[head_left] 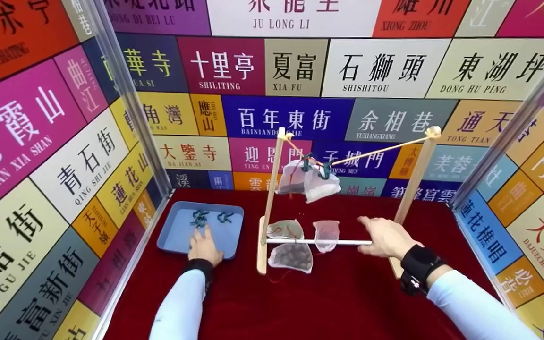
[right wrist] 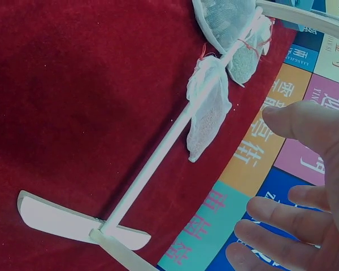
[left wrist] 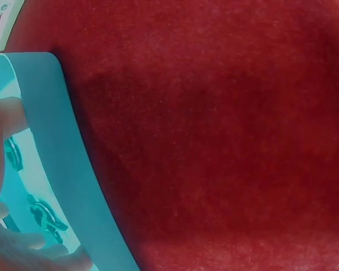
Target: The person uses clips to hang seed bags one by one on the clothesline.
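Left of the frame point(head_left: 273, 184), the left hand point(head_left: 204, 248) lies over a tray point(head_left: 173, 231) by green clips point(head_left: 225, 217), two bags point(head_left: 323, 190) (clipped at the top) hang from the frame's cord point(head_left: 380, 151), three more lie around its low rod point(head_left: 353, 242), and the right hand point(head_left: 390, 238) is near its right post point(head_left: 418, 174).

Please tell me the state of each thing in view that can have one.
Wooden frame: upright
Cord: stretched across the frame, sagging
Upper mesh bags: two, hanging from the cord
Lower mesh bags: three, lying on the red cloth
Blue tray: right side up
Green pieces: lying in the tray
Left grip: fingers in the tray
Right grip: fingers apart, holding nothing
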{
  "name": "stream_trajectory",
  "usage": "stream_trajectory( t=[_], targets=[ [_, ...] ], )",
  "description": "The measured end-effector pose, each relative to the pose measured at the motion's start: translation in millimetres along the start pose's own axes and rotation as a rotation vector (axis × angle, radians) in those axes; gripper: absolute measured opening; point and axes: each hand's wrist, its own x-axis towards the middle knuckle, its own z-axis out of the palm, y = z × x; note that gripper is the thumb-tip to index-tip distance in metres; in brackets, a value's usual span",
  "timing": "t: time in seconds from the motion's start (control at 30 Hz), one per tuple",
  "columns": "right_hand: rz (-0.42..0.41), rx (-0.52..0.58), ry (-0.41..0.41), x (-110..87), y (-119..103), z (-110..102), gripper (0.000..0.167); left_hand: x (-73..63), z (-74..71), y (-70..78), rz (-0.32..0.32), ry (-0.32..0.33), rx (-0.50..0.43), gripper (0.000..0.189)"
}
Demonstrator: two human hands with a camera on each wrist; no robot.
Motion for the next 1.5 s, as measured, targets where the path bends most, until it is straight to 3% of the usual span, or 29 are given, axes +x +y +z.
stream_trajectory(
  t=[0.13, 0.4, 0.67, 0.77, 0.93, 1.03, 1.1, 1.17, 1.27, 1.4, 1.5],
  targets=[
    [0.004, -0.006, -0.007, -0.2, -1, 0, 0.083, -5.7, -3.9, 1.3, -0.007, -0.013, -0.014, 0.115],
    [0.014, -0.016, -0.021, -1.2, -3, 3, 0.084, -6.7, -4.4, 0.3, -0.006, 0.011, -0.021, 0.153],
    [0.021, -0.01, -0.028, -4.6, -2, 7, 0.085, -10.2, 2.4, 1.4, 0.031, 0.014, 0.082, 0.149],
    [0.025, -0.012, -0.034, -4.3, -1, 8, 0.086, -10.6, 2.0, 2.6, 0.035, -0.031, 0.128, 0.144],
    [0.03, -0.007, -0.044, -2.6, -2, 8, 0.086, -15.9, -2.5, 7.5, 0.018, -0.189, 0.286, 0.157],
    [0.027, -0.001, -0.05, -2.2, -4, 7, 0.086, -27.0, -10.8, 14.0, -0.004, -0.284, 0.379, 0.166],
    [0.022, -0.001, -0.051, -2.5, -4, 7, 0.086, -34.4, -20.0, 19.1, -0.021, -0.309, 0.411, 0.164],
    [0.026, 0.001, -0.055, -3.2, -5, 8, 0.086, -41.1, -30.1, 20.7, -0.012, -0.295, 0.43, 0.153],
    [0.034, 0.004, -0.059, -4.0, -4, 10, 0.085, -38.3, -30.5, 10.0, 0.034, -0.24, 0.436, 0.12],
    [0.03, 0.011, -0.069, -3.6, -4, 14, 0.082, -21.7, -15.1, -12.3, 0.067, -0.128, 0.364, 0.052],
    [0.008, 0.009, -0.063, -2.7, -6, 14, 0.079, 1.6, 9.3, -35.0, 0.057, -0.034, 0.294, 0.027]
  ],
)
